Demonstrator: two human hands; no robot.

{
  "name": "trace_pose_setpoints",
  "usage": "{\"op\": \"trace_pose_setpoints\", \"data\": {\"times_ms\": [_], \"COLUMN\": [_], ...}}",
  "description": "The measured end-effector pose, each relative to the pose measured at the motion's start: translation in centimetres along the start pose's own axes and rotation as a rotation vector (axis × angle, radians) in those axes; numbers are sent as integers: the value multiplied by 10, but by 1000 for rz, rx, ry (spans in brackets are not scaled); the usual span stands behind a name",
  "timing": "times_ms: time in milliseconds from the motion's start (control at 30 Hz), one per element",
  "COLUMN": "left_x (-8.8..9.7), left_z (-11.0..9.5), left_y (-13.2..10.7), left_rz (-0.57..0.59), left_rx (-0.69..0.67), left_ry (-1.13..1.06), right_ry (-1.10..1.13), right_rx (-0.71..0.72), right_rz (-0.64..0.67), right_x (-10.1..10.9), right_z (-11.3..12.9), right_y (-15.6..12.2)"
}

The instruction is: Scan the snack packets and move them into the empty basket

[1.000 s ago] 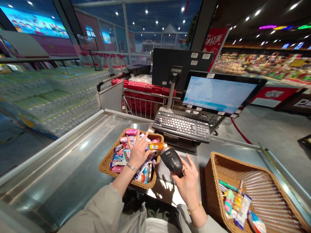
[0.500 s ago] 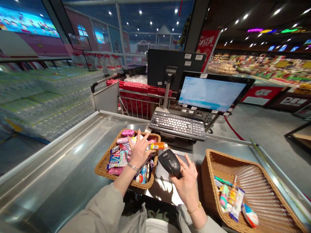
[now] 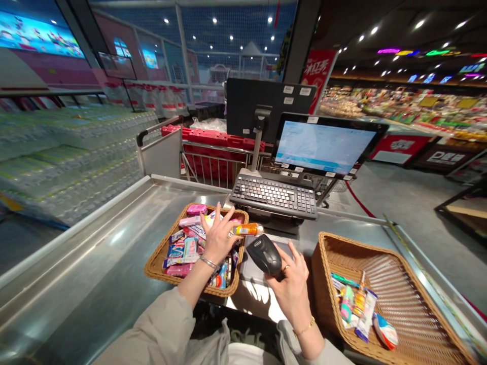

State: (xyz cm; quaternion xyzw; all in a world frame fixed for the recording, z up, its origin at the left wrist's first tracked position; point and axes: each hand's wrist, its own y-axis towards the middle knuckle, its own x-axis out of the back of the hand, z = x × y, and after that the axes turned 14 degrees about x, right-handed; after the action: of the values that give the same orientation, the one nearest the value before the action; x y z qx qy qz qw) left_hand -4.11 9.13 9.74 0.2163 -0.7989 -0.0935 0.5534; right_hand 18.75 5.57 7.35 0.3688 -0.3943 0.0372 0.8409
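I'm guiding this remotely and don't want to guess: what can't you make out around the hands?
In the head view:
Orange container: its left end is hidden by the left hand.
Scanner: most of its handle is hidden by the right hand.
Left basket: lower contents hidden under the top items.
Right basket: near side cut off by the picture's bottom edge.
Screen: text too small and faint to read.

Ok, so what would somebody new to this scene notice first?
Probably the black scanner at centre, in the right hand, close to the small orange item in the left hand. Next, the lit monitor behind the keyboard. Then the crowded basket beneath the left hand and the sparser basket at lower right.
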Motion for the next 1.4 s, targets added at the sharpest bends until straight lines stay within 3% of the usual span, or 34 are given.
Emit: {"op": "trace_pose_setpoints", "data": {"times_ms": [633,1400], "left_x": [-5,-36], "left_z": [-14,-98], "left_y": [5,18], "left_rz": [12,5], "left_rx": [-65,-361], "left_ry": [-39,-188], "right_ry": [-43,-242], "right_rx": [-43,-217], "right_rz": [-98,-336], "right_x": [12,70], "right_z": [-6,-44], "right_y": [-5,-39]}}
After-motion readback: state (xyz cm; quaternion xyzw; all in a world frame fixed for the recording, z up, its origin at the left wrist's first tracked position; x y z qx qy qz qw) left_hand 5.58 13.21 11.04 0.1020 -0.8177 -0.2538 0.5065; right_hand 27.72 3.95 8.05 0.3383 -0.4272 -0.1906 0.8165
